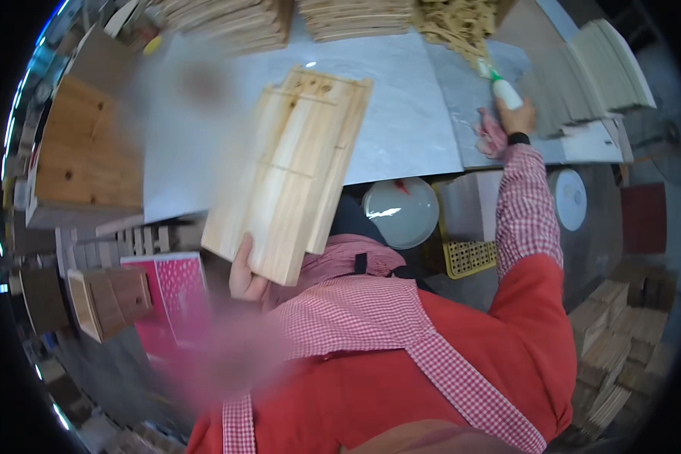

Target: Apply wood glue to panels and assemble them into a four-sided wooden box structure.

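My left hand [244, 274] is closed around the lower end of some pale wooden boards [291, 163], which tilt over the front edge of the worktable [401, 98]. The boards overlap lengthwise, have knots near their far end and thin lines across them; whether they are joined I cannot tell. At the table's right side my right hand [519, 118] grips a white squeeze bottle [507, 92] with a green top, its tip pointing toward a heap of small wooden pieces [461, 30]. Just left of that hand lies a crumpled pink cloth [490, 135].
Stacked wooden slats [356, 19] line the table's far side. A wooden box [87, 144] stands at the left, stacked pale panels [609, 72] at the right. Below the front edge are a round white lidded bucket [402, 214] and a yellow crate [469, 259]. Blurred patches hide parts of the left side.
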The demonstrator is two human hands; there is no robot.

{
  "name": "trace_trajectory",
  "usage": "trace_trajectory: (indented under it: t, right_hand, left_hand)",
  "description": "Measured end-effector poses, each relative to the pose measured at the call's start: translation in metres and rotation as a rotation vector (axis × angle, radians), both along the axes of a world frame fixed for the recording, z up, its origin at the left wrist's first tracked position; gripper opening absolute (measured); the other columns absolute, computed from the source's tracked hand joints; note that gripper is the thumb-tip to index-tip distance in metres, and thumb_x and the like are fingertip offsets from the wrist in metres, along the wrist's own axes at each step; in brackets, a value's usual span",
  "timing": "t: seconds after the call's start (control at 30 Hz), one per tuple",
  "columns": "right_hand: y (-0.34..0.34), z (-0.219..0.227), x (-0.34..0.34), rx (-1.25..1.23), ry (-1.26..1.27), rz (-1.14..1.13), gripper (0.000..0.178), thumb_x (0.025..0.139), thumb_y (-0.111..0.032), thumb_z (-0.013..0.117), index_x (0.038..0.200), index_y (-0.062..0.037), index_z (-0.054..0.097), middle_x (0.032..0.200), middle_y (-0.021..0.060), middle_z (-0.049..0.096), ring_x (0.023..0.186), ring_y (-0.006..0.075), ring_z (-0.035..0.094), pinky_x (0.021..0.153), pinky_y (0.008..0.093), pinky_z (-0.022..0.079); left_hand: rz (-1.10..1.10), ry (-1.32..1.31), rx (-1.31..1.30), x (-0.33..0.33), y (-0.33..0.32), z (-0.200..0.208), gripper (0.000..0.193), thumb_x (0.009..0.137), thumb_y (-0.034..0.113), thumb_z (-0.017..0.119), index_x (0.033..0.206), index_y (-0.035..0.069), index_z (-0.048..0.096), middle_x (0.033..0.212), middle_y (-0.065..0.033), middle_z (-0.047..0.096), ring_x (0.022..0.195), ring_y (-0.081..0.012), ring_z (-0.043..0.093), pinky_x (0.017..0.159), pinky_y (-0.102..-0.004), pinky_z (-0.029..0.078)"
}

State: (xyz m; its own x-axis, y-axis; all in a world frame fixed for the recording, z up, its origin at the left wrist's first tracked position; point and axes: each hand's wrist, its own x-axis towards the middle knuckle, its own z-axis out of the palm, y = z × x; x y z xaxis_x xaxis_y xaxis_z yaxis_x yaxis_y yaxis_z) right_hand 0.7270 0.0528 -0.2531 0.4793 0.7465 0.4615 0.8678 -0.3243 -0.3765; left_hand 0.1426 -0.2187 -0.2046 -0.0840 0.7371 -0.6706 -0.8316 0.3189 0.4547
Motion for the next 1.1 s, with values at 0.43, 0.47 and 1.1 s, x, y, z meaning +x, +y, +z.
trace_trajectory:
  t: [0.43,0.47,1.1]
  right_hand:
    - [-0.005,0.052,-0.263,0.286,1.11,0.588,0.049,0.078,-0.025,0.078,0.11,0.0009,0.051,0.088,0.0095,0.059,0.069,0.0162,0.062,0.055,0.0262,0.052]
    - [0.006,0.036,-0.274,0.296,1.01,0.623,0.052,0.076,-0.027,0.079,0.109,0.0012,0.052,0.09,0.0107,0.061,0.075,0.0187,0.063,0.061,0.0291,0.052]
    - [0.022,0.058,-0.308,0.207,0.5,0.843,0.049,0.072,-0.029,0.076,0.107,-0.0018,0.055,0.091,0.0173,0.065,0.083,0.0296,0.066,0.074,0.0378,0.052]
  left_hand:
    - [0.03,0.05,0.039,-0.006,-0.004,-0.019,0.052,0.094,0.019,0.059,0.136,0.001,0.036,0.132,-0.0165,0.05,0.121,-0.029,0.051,0.102,-0.0431,0.043]
    - [0.024,0.054,0.038,-0.006,-0.002,-0.019,0.052,0.093,0.019,0.059,0.136,0.001,0.036,0.132,-0.0164,0.05,0.12,-0.0288,0.051,0.102,-0.0429,0.043]
    - [0.035,0.049,0.005,-0.006,-0.006,-0.013,0.055,0.09,0.018,0.064,0.136,0.002,0.038,0.131,-0.014,0.051,0.12,-0.0259,0.05,0.101,-0.0407,0.043]
